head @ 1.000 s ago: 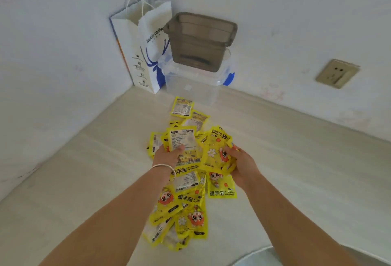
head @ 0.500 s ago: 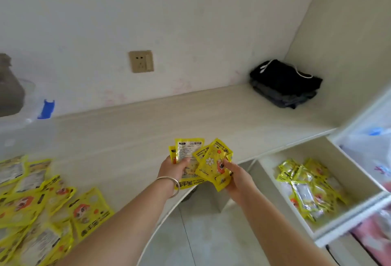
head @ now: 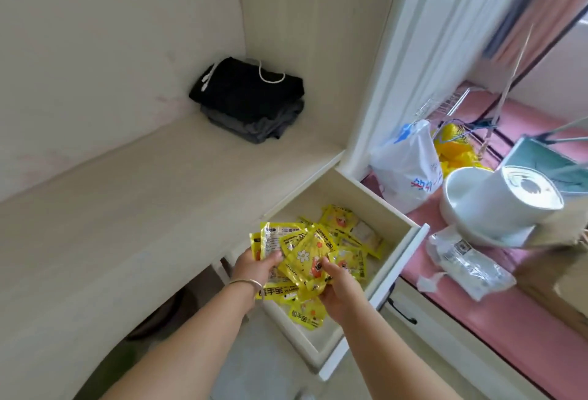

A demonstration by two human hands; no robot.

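The left hand point(head: 254, 267), a thin bangle at its wrist, and the right hand point(head: 339, 285) each pinch one side of a fanned bunch of glossy yellow printed foil sachets point(head: 299, 253), thumbs on top. The bunch hangs over the open pale wooden drawer point(head: 410, 253), where more yellow sachets point(head: 353, 240) lie loose. Folded black and grey clothes point(head: 251, 100) sit in the table point(head: 127, 209) corner.

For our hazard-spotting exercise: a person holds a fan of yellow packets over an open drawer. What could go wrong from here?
1. The yellow packets are loosely fanned between the left hand and right hand, so some may slip out early.
2. The left hand seems to sit near the side edge of the drawer, so packets released there could miss it and land on the floor.
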